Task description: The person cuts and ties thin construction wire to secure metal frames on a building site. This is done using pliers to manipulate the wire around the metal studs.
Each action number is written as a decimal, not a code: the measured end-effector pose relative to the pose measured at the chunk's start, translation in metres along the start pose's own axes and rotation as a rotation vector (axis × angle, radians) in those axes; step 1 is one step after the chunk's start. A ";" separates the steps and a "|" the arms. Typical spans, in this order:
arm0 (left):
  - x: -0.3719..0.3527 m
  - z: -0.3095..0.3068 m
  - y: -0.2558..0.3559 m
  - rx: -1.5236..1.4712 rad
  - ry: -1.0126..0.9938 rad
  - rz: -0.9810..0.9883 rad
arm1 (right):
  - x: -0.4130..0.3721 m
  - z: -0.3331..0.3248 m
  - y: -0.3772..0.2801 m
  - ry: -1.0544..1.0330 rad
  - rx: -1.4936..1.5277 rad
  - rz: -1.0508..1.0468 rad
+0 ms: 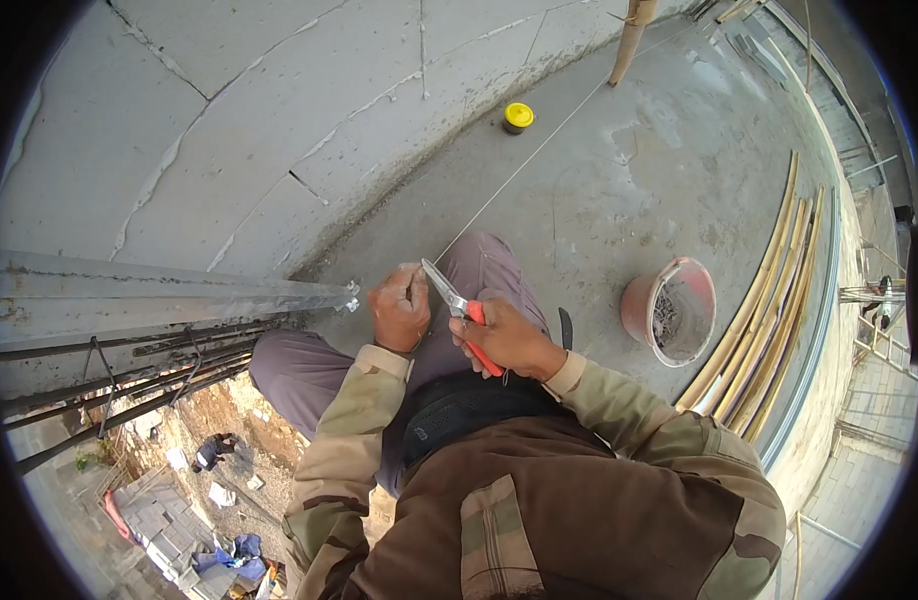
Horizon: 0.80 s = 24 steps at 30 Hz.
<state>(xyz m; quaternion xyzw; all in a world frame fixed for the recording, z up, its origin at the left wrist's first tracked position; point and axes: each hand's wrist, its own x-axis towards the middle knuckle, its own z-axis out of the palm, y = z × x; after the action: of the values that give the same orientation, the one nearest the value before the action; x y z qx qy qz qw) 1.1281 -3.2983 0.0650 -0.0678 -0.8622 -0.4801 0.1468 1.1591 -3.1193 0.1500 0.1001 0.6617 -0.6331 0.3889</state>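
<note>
My right hand [506,342] is wrapped round the red handles of a pair of metal snips [443,286]. The blades point up and left, their tips close to the fingers of my left hand [397,308]. A thin white string [519,170] runs from a wooden post [631,40] down to the blade tips and my left fingers, which are pinched together on its near end. Exactly where the blades meet the string is too small to tell. Both hands are above my lap, in front of my bent knees.
Left stands a block wall [249,120], with a metal beam [169,295] jutting from the side. On the concrete floor are a yellow-lidded pot [518,117], a mortar-stained bucket [639,308] and long wooden strips [779,300]. Far below, a person [214,451] is on the ground beyond the edge.
</note>
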 end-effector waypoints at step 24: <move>-0.029 -0.040 -0.076 -1.217 -0.318 -0.665 | 0.066 -0.162 0.334 0.878 -0.845 0.680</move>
<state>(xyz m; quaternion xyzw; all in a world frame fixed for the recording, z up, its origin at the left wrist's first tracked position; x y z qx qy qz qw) 1.1438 -3.3722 0.0144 0.0599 -0.4269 -0.8801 -0.1989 1.2607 -2.9354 -0.1631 0.3887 0.8792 -0.0655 0.2677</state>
